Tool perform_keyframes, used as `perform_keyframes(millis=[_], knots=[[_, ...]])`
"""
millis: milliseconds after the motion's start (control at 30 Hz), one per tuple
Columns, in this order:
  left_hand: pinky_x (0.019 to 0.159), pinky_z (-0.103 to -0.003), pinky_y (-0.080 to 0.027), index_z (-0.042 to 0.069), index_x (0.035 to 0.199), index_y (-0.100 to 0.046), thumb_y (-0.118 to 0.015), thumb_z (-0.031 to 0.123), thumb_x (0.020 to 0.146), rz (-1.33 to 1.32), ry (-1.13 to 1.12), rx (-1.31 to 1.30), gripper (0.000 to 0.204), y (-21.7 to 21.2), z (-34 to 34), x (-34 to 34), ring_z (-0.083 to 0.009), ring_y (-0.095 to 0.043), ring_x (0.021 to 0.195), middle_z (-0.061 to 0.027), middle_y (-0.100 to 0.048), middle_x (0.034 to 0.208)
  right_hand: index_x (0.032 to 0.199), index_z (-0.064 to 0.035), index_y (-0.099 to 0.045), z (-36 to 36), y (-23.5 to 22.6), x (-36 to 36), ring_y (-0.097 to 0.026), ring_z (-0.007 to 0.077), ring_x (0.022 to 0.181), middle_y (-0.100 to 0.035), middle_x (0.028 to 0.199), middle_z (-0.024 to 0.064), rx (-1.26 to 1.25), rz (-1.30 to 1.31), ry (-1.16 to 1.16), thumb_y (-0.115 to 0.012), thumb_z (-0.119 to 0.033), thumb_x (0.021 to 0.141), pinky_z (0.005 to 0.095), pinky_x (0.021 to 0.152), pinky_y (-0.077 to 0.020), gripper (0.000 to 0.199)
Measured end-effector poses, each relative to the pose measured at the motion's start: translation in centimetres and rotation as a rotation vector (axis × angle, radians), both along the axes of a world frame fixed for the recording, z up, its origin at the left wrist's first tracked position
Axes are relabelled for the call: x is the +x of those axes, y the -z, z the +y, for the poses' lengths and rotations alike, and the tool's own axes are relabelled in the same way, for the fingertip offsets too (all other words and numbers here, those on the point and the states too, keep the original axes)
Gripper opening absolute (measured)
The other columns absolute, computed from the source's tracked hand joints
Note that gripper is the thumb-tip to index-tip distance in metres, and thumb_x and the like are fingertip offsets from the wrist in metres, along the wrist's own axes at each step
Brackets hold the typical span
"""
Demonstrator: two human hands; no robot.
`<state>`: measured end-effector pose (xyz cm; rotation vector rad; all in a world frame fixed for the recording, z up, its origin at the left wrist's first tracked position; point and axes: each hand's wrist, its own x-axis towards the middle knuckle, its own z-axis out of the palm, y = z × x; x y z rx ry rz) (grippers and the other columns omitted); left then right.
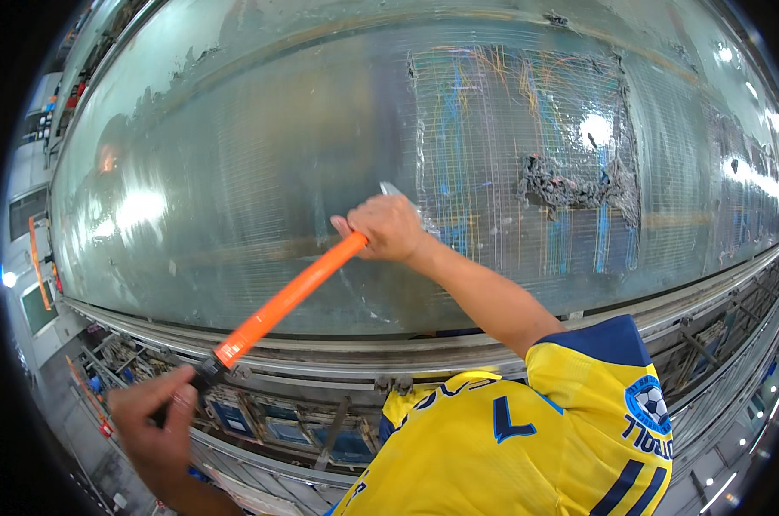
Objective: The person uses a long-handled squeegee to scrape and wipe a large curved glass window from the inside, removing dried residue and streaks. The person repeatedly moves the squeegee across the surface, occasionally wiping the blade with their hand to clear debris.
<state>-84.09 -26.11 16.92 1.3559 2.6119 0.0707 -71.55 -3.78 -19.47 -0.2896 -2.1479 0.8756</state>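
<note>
A long tool with an orange handle [290, 290] slants across the front of a large wet, greenish translucent panel [303, 146]. My right hand [385, 228] is closed round its far end, just left of a patch of fine coloured lines [467, 172]. Beyond those fingers a pale, narrow tip [390, 188] shows; the rest of that end is hidden, so its exact kind is unclear. My left hand [161, 421], lower left and slightly blurred, grips the black end [207, 372] near the panel's front edge.
Crumpled grey residue [570, 185] lies on the patch's right part. A metal rail [312, 344] runs along the panel's near edge, with racks of framed pieces [295, 426] below. Another orange-handled object [38, 262] stands at the far left.
</note>
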Motion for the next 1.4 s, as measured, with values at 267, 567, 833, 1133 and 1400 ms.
perform_keyframes(millis=[267,567,833,1133,1400], knots=[[0.046,-0.02,-0.036,-0.003,0.111,-0.075,-0.071,0.02,0.098,-0.372,-0.329,0.076,0.027,3.4,14.5,-10.6,-0.0024,-0.049,0.051,-0.0042,-0.069,0.073,0.07,-0.0223,-0.069,16.9,2.4,-12.2,-0.064,0.0339,0.057,-0.061,0.058,0.0078,0.063,-0.154,0.115,-0.068,-0.038,0.093,0.0476,0.052,-0.0493,0.028],[0.044,-0.022,-0.036,-0.003,0.123,-0.072,-0.067,0.017,0.099,-0.552,-0.471,0.305,0.031,11.1,1.7,-3.5,-0.0021,-0.046,0.048,-0.0043,-0.071,0.074,0.075,-0.0189,-0.069,12.5,4.8,-12.5,-0.067,0.0381,0.067,-0.067,0.066,0.0079,0.261,-0.168,-0.143,-0.064,-0.042,0.095,0.0482,0.067,-0.0558,0.031],[0.062,-0.023,-0.05,-0.008,0.116,-0.073,-0.071,0.006,0.089,-0.595,-0.485,0.289,0.03,8.7,-23.2,9.8,-0.0101,-0.066,0.072,-0.0141,-0.076,0.094,0.06,-0.0123,-0.05,-10.3,0.1,5.6,-0.059,0.0369,0.059,-0.056,0.057,0.012,0.185,-0.199,-0.524,-0.065,-0.044,0.094,0.0513,0.06,-0.0461,0.049],[0.08,-0.034,-0.057,-0.005,0.103,-0.075,-0.071,0.003,0.084,-0.574,-0.189,0.422,0.021,7.0,-20.7,19.3,-0.0307,-0.076,0.088,-0.0197,-0.077,0.096,0.058,-0.0128,-0.045,-11.5,-0.4,15.8,-0.057,0.0312,0.05,-0.051,0.053,0.0054,0.141,-0.173,-0.371,-0.069,-0.033,0.095,0.0455,0.044,-0.0412,0.049],[0.041,-0.02,-0.036,-0.001,0.122,-0.072,-0.064,0.017,0.098,-0.335,0.01,0.389,0.031,3.9,-10.8,10.6,-0.0078,-0.059,0.053,-0.0116,-0.072,0.071,0.059,-0.0135,-0.045,-6.4,0.6,9.2,-0.051,0.0313,0.045,-0.048,0.051,0.0061,0.036,-0.096,-0.214,-0.07,-0.027,0.095,0.0435,0.042,-0.0374,0.046]])
